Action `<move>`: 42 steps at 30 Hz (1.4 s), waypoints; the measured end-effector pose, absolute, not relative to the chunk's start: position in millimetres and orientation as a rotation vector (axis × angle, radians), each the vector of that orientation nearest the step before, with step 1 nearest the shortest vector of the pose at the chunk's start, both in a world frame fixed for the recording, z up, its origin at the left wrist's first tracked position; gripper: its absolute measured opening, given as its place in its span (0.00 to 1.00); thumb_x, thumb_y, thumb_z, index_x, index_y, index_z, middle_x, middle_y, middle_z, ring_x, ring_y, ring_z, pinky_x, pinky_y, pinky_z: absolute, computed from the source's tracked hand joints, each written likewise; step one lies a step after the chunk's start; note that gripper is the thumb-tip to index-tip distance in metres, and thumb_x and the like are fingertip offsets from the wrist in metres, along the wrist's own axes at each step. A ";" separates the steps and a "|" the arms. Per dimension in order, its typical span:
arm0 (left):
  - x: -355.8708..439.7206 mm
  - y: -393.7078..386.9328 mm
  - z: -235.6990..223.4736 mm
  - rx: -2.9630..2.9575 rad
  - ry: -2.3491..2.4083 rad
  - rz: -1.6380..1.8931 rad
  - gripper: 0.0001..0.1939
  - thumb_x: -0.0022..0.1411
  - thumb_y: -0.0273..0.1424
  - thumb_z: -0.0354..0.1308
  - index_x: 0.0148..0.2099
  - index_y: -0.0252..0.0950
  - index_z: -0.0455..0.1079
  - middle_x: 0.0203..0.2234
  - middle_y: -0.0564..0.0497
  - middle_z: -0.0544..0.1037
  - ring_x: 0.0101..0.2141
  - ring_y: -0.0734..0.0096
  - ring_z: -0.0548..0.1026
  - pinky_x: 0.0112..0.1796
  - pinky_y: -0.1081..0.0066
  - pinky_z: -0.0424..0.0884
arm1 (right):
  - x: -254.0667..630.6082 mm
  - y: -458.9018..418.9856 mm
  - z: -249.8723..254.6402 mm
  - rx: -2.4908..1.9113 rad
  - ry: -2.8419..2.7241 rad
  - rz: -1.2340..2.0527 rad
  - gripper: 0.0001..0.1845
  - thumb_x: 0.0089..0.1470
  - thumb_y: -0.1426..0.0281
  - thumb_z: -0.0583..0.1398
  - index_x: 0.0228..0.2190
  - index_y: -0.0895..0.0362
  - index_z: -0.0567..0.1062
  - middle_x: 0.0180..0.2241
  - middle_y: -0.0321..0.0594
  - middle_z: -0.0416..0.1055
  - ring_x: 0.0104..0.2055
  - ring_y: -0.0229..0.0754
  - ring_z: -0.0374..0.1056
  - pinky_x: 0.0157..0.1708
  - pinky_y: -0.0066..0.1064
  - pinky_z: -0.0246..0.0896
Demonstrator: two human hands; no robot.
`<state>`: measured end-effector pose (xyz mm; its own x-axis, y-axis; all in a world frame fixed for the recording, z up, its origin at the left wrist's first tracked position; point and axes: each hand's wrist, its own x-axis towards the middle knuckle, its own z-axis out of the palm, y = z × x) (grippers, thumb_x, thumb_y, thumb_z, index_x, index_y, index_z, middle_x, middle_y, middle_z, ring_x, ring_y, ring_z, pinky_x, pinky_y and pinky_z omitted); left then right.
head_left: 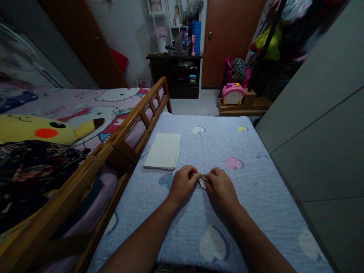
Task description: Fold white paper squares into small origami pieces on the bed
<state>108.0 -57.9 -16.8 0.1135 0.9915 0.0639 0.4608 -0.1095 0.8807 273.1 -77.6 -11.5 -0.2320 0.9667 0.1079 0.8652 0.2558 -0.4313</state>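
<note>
Between my two hands is a small folded piece of pale paper (pixel 202 183), held just above the blue bedspread (pixel 199 212). My left hand (pixel 183 185) pinches its left end between thumb and fingers. At the other end, my right hand (pixel 222 189) is closed on the same piece. The fingers cover much of it, so its full shape is hidden. A stack of white paper sheets (pixel 163 151) lies on the bedspread beyond my left hand.
A wooden bed rail (pixel 139 113) runs along the left, with a second bed and a yellow plush toy (pixel 48 129) behind it. Pale cabinet panels (pixel 309 125) border the right side. A dark low cabinet (pixel 173 74) stands past the bed's far end.
</note>
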 end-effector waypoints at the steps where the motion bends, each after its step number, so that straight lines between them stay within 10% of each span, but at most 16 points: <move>1: 108.2 -57.2 -17.0 1.665 1.434 0.938 0.05 0.59 0.32 0.58 0.31 0.37 0.72 0.27 0.53 0.74 0.30 0.69 0.70 0.33 0.72 0.63 | 273.6 -77.4 -11.3 -1.679 -2.188 0.400 0.09 0.56 0.74 0.62 0.37 0.52 0.81 0.36 0.44 0.71 0.40 0.47 0.64 0.38 0.36 0.57; 20: 102.8 -51.4 -19.1 1.591 1.370 0.987 0.09 0.60 0.35 0.58 0.29 0.36 0.69 0.24 0.55 0.70 0.28 0.72 0.68 0.31 0.73 0.62 | 297.8 -76.5 -4.8 -1.518 -2.046 0.774 0.23 0.48 0.74 0.65 0.48 0.54 0.73 0.46 0.44 0.73 0.47 0.47 0.68 0.47 0.38 0.62; 31: 84.8 -57.1 -14.4 1.688 1.102 0.904 0.11 0.56 0.28 0.61 0.44 0.39 0.75 0.43 0.48 0.72 0.36 0.70 0.73 0.36 0.72 0.70 | 303.0 -76.9 -5.3 -1.543 -1.843 0.869 0.10 0.54 0.70 0.58 0.39 0.55 0.72 0.38 0.41 0.75 0.38 0.44 0.70 0.40 0.34 0.62; 42: 85.8 -54.3 -14.2 1.933 1.206 0.906 0.07 0.63 0.24 0.54 0.36 0.38 0.72 0.34 0.50 0.73 0.38 0.68 0.72 0.41 0.71 0.67 | 307.7 -75.8 -6.6 -1.454 -1.879 0.770 0.06 0.55 0.74 0.54 0.30 0.54 0.70 0.31 0.37 0.69 0.33 0.40 0.65 0.35 0.31 0.58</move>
